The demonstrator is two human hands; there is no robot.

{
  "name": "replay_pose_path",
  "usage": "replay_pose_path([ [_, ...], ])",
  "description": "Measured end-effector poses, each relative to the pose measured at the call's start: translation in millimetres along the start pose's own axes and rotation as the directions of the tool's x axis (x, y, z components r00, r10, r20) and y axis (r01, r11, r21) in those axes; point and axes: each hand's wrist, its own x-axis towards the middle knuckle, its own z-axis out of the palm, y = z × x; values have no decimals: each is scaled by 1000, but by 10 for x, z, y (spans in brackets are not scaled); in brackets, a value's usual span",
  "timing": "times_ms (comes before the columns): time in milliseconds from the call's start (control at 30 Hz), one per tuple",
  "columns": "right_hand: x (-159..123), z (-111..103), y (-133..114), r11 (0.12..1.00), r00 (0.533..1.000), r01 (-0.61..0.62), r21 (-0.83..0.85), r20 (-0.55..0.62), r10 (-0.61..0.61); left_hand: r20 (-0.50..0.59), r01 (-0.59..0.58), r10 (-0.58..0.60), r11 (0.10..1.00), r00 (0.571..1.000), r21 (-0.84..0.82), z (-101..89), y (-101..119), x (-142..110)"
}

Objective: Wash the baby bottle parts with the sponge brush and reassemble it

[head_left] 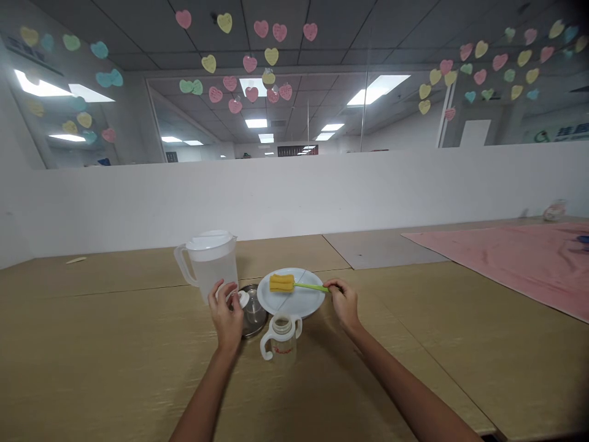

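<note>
My right hand [344, 303] grips the end of a bottle brush's thin green handle. The brush's yellow sponge head [281, 283] is over a white plate [294, 307]; whether it touches the plate I cannot tell. A small white bottle cap [243, 299] is in the fingers of my left hand [226, 316], above the edge of a round metal dish [252, 329]. In front of the plate stands an uncapped baby bottle [283, 345], clear with red print and two white side handles. My left hand partly hides the dish.
A translucent lidded pitcher [214, 261] stands behind my left hand. Pink cloth [515, 258] covers the table's right side, beside a grey sheet [391, 250]. A white wall with windows rises behind the table [115, 344]. Near the wall at right is a blurred small object [554, 210].
</note>
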Motion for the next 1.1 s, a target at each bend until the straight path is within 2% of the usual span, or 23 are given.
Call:
replay_pose_path([
  [133, -8, 2, -12, 1000, 1000, -20, 0, 10, 20, 22, 31, -30, 998, 999, -47, -13, 24, 2],
  [300, -8, 3, -5, 1000, 1000, -12, -8, -4, 12, 12, -65, 64, 990, 998, 128, -23, 16, 5],
  [467, -6, 6, -1, 1000, 1000, -16, -13, -2, 16, 21, -97, 96, 990, 995, 98, -27, 8, -4],
  [633, -10, 6, -18, 1000, 1000, -17, -17, 0, 17, 30, -128, 125, 979, 992, 157, -29, 9, 3],
  [867, -7, -2, -28, 1000, 1000, -22, -15, 7, 22, 45, -89, 87, 994, 995, 58, -16, -21, -5],
  [1033, -11, 1, -33, 1000, 1000, -27, -14, 4, 27, 107, -219, 204, 963, 973, 157, -24, 35, -6],
  [1100, -12, 1, -31, 1000, 1000, -24, -19, 3, 24, 142, -237, 216, 960, 966, 153, -26, 56, -10],
])
